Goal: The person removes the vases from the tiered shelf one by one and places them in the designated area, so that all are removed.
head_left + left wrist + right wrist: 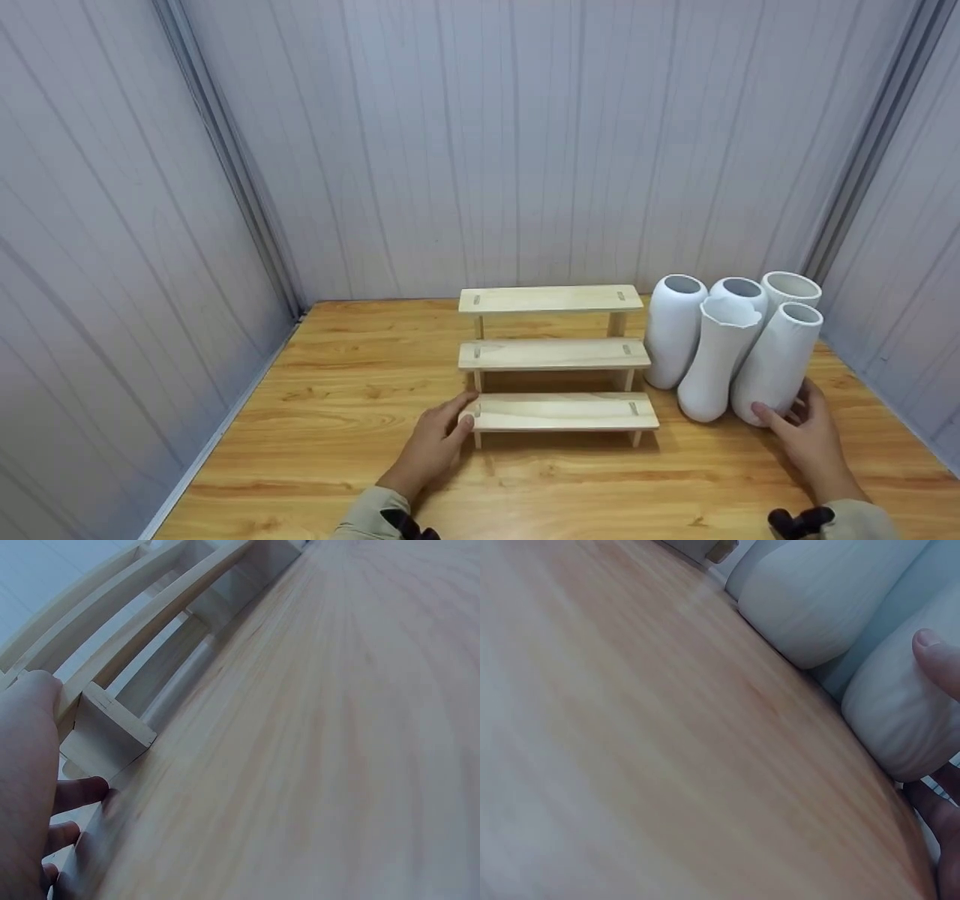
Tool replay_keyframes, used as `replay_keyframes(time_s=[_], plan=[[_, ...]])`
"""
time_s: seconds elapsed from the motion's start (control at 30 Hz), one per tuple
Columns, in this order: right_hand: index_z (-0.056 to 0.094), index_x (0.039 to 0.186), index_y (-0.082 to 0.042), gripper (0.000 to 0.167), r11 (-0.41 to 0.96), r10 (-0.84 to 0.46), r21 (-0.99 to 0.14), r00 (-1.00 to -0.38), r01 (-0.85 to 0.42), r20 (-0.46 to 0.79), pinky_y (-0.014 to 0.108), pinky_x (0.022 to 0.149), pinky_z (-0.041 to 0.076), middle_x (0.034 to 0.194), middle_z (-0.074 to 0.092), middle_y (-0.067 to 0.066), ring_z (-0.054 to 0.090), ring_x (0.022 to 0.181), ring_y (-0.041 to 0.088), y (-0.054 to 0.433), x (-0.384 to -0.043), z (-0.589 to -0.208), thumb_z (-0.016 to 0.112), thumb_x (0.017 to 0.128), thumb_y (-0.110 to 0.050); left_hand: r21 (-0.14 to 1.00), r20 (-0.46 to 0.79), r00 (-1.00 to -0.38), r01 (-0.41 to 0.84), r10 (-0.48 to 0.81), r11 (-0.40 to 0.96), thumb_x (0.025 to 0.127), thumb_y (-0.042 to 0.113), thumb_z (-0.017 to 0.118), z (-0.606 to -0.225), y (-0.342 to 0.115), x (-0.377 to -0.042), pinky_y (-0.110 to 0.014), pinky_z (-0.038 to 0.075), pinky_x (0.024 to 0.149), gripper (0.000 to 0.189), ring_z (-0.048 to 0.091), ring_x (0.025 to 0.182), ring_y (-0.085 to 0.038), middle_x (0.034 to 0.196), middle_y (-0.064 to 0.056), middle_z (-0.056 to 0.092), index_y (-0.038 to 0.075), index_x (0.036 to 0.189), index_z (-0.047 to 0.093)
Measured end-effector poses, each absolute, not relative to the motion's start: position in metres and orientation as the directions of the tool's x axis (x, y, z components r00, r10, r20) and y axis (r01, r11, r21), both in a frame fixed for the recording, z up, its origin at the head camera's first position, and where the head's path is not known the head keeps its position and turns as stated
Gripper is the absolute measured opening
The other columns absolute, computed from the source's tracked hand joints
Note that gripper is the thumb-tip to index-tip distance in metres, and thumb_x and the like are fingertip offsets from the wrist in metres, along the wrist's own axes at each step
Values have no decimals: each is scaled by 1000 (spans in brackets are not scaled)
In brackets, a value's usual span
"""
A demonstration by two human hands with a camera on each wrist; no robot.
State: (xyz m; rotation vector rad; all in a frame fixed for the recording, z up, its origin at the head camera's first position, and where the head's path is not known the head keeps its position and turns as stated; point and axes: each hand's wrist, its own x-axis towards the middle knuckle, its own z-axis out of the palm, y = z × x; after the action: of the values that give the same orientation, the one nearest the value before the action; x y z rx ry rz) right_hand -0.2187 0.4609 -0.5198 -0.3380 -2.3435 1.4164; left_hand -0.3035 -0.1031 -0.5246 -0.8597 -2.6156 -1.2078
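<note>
A pale wooden three-step display stand point(555, 414) stands mid-table. My left hand point(433, 444) grips the left end of its lowest step, thumb at the front corner and fingers toward the back. In the left wrist view, that hand's fingers point(81, 793) reach beside the step's end leg point(112, 731). At the right, my right hand point(814, 442) holds the base of a white tapered vase point(776, 367), thumb in front and the other fingers partly hidden behind it. The right wrist view shows the thumb point(939, 660) against this vase's lower side point(892, 709).
Beside the held vase stand a white scalloped-rim vase point(716, 367), a rounded white vase point(673, 337) and two more behind, partly hidden. The wood-grain table point(352, 375) meets pale panel walls point(390, 150) at the back and both sides.
</note>
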Motion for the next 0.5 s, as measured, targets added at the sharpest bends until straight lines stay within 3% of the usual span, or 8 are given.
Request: replay_keyframes(time_s=[0.23, 0.4, 0.5], plan=[[-2, 161, -3, 107, 404, 449, -913, -881, 54, 146, 25, 114, 34, 162, 15, 30, 28, 144, 49, 451, -217, -516, 72, 94, -38, 664, 342, -836, 538, 429, 519, 108, 43, 44, -523, -106, -303, -57, 38, 109, 48, 54, 129, -32, 143, -7, 58, 21, 150, 50], [3, 162, -4, 102, 353, 544, -932, -829, 85, 130, 44, 119, 30, 164, 16, 26, 27, 146, 45, 436, -209, -504, 71, 94, -38, 666, 329, -845, 525, 422, 530, 108, 43, 44, -520, -102, -300, -58, 35, 112, 49, 49, 135, -34, 149, -5, 53, 21, 151, 49], [8, 161, -5, 97, 350, 624, -933, -764, 86, 164, 53, 118, 29, 162, 18, 24, 27, 146, 43, 419, -203, -500, 71, 94, -35, 627, 345, -850, 525, 399, 576, 108, 41, 45, -518, -98, -296, -56, 37, 111, 47, 51, 134, -33, 146, -6, 56, 22, 150, 51]])
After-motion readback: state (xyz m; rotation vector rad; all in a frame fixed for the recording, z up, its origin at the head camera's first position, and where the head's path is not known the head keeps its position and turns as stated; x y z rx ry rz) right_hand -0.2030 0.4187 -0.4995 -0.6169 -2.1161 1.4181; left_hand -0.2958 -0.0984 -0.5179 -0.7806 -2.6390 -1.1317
